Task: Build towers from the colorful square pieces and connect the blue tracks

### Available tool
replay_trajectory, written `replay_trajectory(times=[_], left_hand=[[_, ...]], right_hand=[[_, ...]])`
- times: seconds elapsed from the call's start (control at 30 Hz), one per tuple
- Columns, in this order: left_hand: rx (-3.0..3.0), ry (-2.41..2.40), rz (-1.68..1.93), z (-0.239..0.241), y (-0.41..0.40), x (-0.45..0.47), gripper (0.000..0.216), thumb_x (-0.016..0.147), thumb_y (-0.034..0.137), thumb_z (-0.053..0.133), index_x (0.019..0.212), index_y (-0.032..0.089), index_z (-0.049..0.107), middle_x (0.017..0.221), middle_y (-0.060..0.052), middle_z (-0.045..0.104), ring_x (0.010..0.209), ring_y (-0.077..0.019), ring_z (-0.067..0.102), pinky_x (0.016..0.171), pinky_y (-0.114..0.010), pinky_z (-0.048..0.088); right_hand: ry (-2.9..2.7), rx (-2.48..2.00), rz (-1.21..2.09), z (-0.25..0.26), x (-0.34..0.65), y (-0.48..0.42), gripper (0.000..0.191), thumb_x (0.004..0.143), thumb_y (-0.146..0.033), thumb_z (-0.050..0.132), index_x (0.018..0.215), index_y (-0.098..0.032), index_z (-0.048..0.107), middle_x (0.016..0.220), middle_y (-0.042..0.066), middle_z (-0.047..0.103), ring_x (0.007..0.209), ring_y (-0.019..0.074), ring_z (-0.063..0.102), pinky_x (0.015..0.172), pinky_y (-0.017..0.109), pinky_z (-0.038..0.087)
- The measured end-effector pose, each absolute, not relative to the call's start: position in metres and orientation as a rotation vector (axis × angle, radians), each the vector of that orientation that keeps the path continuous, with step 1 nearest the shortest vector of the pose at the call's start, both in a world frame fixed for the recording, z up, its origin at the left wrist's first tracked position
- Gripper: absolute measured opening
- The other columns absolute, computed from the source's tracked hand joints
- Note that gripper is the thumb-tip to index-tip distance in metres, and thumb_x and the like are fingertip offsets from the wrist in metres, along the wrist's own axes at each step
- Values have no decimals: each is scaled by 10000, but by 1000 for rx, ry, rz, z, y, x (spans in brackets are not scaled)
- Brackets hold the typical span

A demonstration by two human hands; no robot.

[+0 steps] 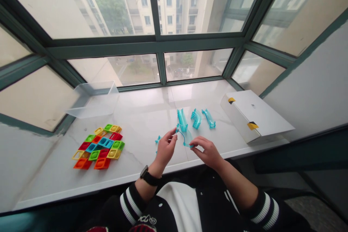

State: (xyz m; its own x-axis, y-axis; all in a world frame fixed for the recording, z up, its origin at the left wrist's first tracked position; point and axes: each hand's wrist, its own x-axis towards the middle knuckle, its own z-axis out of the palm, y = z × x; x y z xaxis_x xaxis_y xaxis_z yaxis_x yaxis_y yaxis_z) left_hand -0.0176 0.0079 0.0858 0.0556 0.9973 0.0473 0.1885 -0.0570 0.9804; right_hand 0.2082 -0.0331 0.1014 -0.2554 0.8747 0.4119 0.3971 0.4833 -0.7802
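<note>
From the head camera, the person sits close against a white marble sill [141,116] under a wide window. Near the front edge, a little right of centre, the left hand [165,148] and the right hand [208,152] are raised just above the stone. Both have their fingers drawn in narrow, pinching the 2 ends of a thin curved teal piece [185,137] that spans the gap between them. A black watch [149,177] sits on the left wrist. Just beyond the hands, 3 more teal track pieces [196,118] lie in a row on the sill, and a small teal bit [157,139] shows just left of the left hand. Well to the left lies a flat cluster of coloured square tiles [99,146], with a clear plastic tub [94,99] farther back against the window. To the right rests a white box [254,116] with yellow tabs.
</note>
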Motion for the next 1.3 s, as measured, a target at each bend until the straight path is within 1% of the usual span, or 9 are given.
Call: replay_trajectory(times=[0.13,0.2,0.33,0.4,0.7,0.87,0.97,1.03,1.3], left_hand=[[1555,1135,1045,97,20,10,573,972,382,666,1524,265,568,1479,-138,652,1044,-220,711,871,-391,624],[1610,1064,1030,99,23,23,616,967,362,674,1558,270,523,1525,-150,602,1110,-238,699,906,-415,625],[1560,967,986,95,30,50,562,979,353,669,1520,253,555,1537,-155,582,1313,-292,631,1080,-498,568],[1505,944,961,91,36,62,542,979,358,672,1500,246,573,1554,-155,564,1371,-310,597,1125,-519,539],[1445,1035,922,59,76,91,591,941,411,712,1486,222,588,1577,-172,513,1372,-337,590,1112,-518,551],[1523,1079,894,41,85,98,701,944,386,679,1591,235,456,1658,-157,449,1512,-330,474,1239,-537,424],[1625,1134,855,37,87,100,721,928,380,686,1587,192,460,1669,-177,442,1573,-336,393,1310,-542,304],[1662,1168,819,37,89,102,723,915,369,691,1571,156,476,1668,-200,440,1586,-347,371,1329,-543,259],[1654,1196,836,34,88,104,757,892,348,694,1582,159,447,1671,-199,436,1586,-349,371,1325,-546,265]], right_hand=[[-1789,-1159,538,100,231,-19,126,1006,-242,653,1085,-258,750,975,55,747,884,217,718,843,353,600],[-1763,-1212,459,100,243,-11,122,1004,-248,656,1077,-256,752,978,56,753,878,221,718,842,361,601],[-1738,-1280,359,101,260,7,129,1000,-248,656,1078,-258,757,993,54,765,896,225,718,852,368,600],[-1719,-1303,325,98,265,19,124,994,-251,660,1066,-255,761,984,52,765,888,225,716,845,367,599],[-1680,-1407,308,68,270,62,146,958,-248,659,1035,-242,782,988,64,757,858,239,716,827,387,589],[-1671,-1437,321,56,267,74,164,952,-247,631,1018,-238,781,978,74,755,883,257,715,847,416,592],[-1673,-1452,320,50,268,79,173,942,-227,621,1010,-230,780,976,78,754,885,261,714,860,425,589],[-1679,-1460,324,46,269,81,177,940,-218,618,1010,-226,781,979,83,754,888,261,714,865,424,587],[-1668,-1458,333,37,269,84,169,944,-211,623,1006,-222,780,988,89,758,884,259,719,861,419,583]])
